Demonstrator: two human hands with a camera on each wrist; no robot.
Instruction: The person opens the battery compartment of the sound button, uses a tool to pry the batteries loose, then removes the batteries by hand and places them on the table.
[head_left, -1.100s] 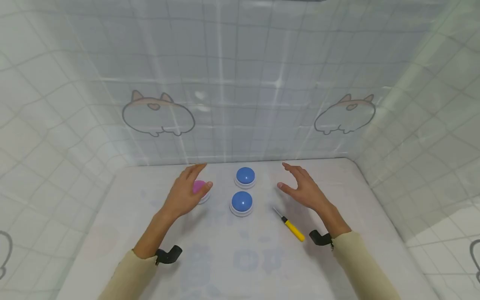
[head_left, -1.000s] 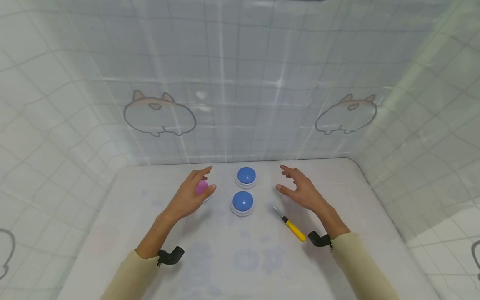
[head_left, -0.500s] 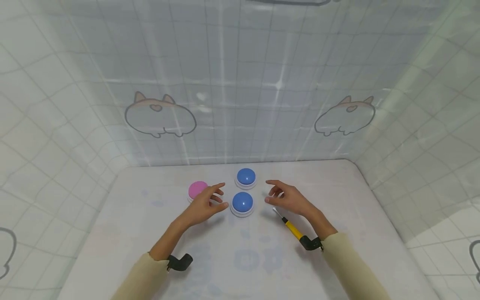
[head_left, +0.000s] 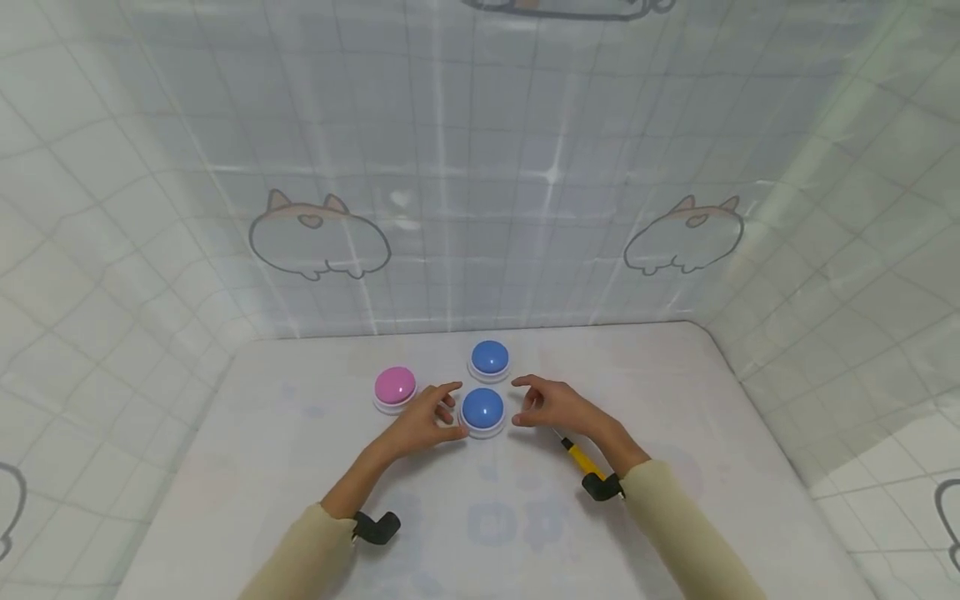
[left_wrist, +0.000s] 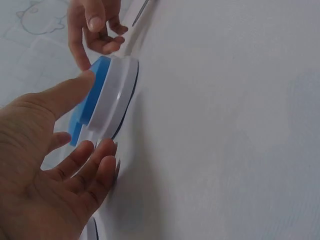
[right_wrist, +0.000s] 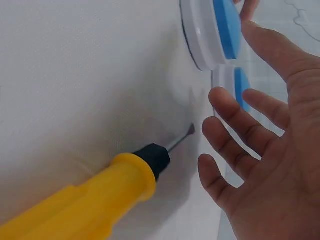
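Two round push buttons with blue domes and white bases, a near one and a far one, stand in the middle of the table. My left hand is at the left side of the near blue button, thumb and fingers apart and gently bent. On its right side my right hand hovers with loosely curved fingers, holding nothing. Whether either hand touches the button, I cannot tell. A pink push button sits behind and left of my left hand. Beneath my right hand lies a yellow-handled screwdriver, partly hidden in the head view.
The pale table bears faint printed shapes. A tiled-pattern wall covering with cartoon animal drawings rises behind it, and similar walls flank both sides. Each wrist carries a small black camera mount, such as the left mount.
Both hands have moved inward and nearer to me, from wide apart to either side of the near blue button. The pink button has come out from behind my left hand.
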